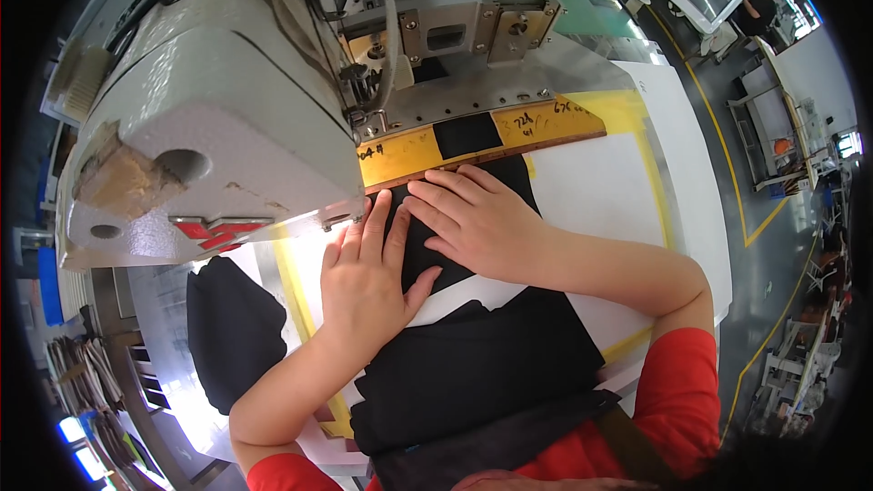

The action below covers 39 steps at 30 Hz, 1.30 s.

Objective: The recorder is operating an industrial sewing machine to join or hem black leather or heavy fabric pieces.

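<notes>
we look down from the person's head through a wide fisheye, close above the left hand [362,273] and right hand [486,225], facing the sewing machine [245,109], edges bowing rimward.

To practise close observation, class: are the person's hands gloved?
No, the left hand and right hand show bare skin over black cloth.

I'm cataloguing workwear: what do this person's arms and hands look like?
The left hand and right hand are bare, with no gloves, rings or watch visible. The forearms are bare too; the red left sleeve and red right sleeve end just above the elbows.
</notes>
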Each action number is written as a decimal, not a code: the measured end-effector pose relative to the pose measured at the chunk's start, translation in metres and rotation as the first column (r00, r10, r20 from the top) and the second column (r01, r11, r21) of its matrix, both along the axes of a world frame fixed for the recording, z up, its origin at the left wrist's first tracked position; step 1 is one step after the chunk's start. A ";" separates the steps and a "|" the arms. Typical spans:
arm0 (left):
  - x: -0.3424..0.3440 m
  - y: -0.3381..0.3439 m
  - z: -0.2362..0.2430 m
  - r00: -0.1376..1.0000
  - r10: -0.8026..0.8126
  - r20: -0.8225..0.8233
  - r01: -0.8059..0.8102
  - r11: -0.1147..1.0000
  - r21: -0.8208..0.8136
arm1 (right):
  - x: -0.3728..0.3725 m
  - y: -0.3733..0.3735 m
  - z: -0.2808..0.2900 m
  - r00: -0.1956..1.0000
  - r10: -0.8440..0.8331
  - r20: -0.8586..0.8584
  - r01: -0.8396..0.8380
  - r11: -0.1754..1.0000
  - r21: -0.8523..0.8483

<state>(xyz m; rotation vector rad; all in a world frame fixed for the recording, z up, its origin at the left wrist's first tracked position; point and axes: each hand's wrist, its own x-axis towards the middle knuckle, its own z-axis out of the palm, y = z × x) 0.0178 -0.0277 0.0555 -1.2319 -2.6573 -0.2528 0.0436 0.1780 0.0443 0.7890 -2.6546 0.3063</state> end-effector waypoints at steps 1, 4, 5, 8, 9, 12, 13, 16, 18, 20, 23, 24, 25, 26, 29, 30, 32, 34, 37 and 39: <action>0.000 -0.001 0.000 1.000 0.003 0.002 -0.003 1.000 0.009 | 0.000 0.001 -0.001 1.000 0.003 0.009 -0.004 0.999 0.037; 0.001 -0.002 0.001 1.000 0.013 0.000 -0.013 1.000 -0.015 | 0.009 0.010 -0.004 0.999 -0.045 0.025 0.043 0.995 0.090; 0.000 -0.002 0.001 1.000 0.007 0.003 -0.007 1.000 -0.011 | 0.014 0.016 -0.005 0.996 -0.090 0.029 0.086 0.991 0.103; 0.001 -0.002 0.003 1.000 0.018 0.016 -0.018 0.999 -0.042 | 0.029 0.038 -0.002 0.982 -0.175 0.073 0.163 0.976 0.141; 0.001 -0.002 0.002 1.000 0.015 0.018 -0.015 0.999 -0.042 | 0.033 0.045 0.001 0.972 -0.214 0.096 0.199 0.970 0.140; 0.003 -0.001 0.003 0.997 0.025 0.077 -0.023 0.999 -0.028 | 0.038 0.053 0.005 0.973 -0.209 0.103 0.197 0.974 0.117; 0.002 -0.001 0.003 0.998 0.016 0.055 -0.015 0.999 -0.034 | 0.039 0.055 0.006 0.975 -0.196 0.100 0.185 0.976 0.110; 0.002 -0.002 0.004 0.999 -0.002 0.038 0.003 1.000 -0.031 | 0.038 0.055 0.002 0.970 -0.209 0.128 0.198 0.976 0.091; 0.002 -0.003 0.004 0.999 -0.012 0.043 0.013 1.000 -0.021 | 0.039 0.054 0.003 0.969 -0.212 0.130 0.200 0.975 0.098; 0.001 -0.003 0.003 0.999 -0.007 0.042 0.008 1.000 -0.028 | 0.042 0.049 0.004 0.968 -0.214 0.133 0.200 0.974 0.106; 0.003 -0.003 0.002 0.995 0.011 0.096 -0.008 1.000 -0.021 | 0.048 0.042 0.006 0.969 -0.227 0.096 0.211 0.966 0.148; 0.004 -0.003 0.003 0.995 0.006 0.098 -0.004 1.000 -0.020 | 0.048 0.043 0.005 0.969 -0.223 0.108 0.209 0.969 0.130; 0.004 -0.003 0.003 0.996 0.003 0.094 -0.002 1.000 -0.017 | 0.049 0.043 0.005 0.968 -0.219 0.119 0.206 0.972 0.112; 0.004 -0.003 0.003 0.996 0.000 0.089 0.001 1.000 -0.014 | 0.049 0.043 0.005 0.967 -0.223 0.121 0.210 0.971 0.114; 0.004 -0.003 0.002 0.998 -0.004 0.063 0.006 0.999 -0.031 | 0.047 0.044 0.003 0.969 -0.219 0.119 0.210 0.974 0.080; 0.003 -0.003 0.002 0.998 -0.005 0.061 0.007 1.000 -0.030 | 0.045 0.044 0.003 0.969 -0.213 0.122 0.205 0.976 0.075; 0.003 -0.004 0.002 0.998 -0.007 0.063 0.008 1.000 -0.018 | 0.044 0.046 0.002 0.971 -0.208 0.120 0.200 0.977 0.071; 0.002 -0.003 0.001 1.000 -0.006 0.030 0.007 1.000 -0.021 | 0.040 0.046 -0.001 0.972 -0.210 0.110 0.201 0.976 0.087; 0.001 -0.003 -0.001 1.000 0.001 0.000 -0.001 1.000 -0.014 | 0.035 0.038 0.009 0.955 -0.267 0.129 0.246 0.957 0.154; 0.001 -0.003 -0.001 1.000 -0.013 0.018 0.013 1.000 0.003 | 0.032 0.026 0.013 0.975 -0.202 0.090 0.187 0.970 0.154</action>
